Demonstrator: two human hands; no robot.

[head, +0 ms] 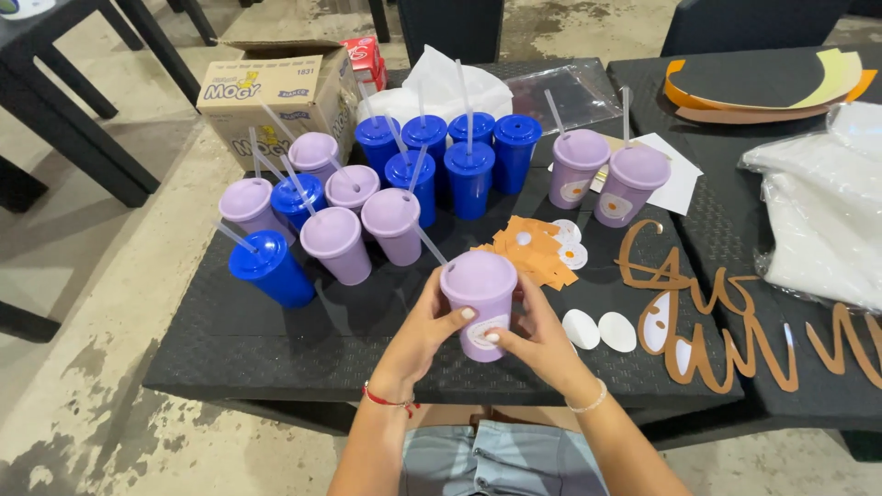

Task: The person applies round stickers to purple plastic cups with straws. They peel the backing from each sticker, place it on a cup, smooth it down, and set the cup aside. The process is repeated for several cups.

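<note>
Lilac lidded cup (479,301) sits at lower centre, gripped by left hand (424,332) and right hand (536,342), fingers curled around it; thumbs should press its white oval sticker (484,332) flat, smoothing outward.

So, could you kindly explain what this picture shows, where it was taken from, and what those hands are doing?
There is no machine here: a camera worn on a person's head looks down at their two bare hands. The left hand and right hand together hold a lilac plastic lidded cup with a straw, both thumbs pressing an oval sticker on its side. On the black woven-texture table stand more lilac cups and blue cups, orange paper pieces and brown cut-out lettering.
</note>
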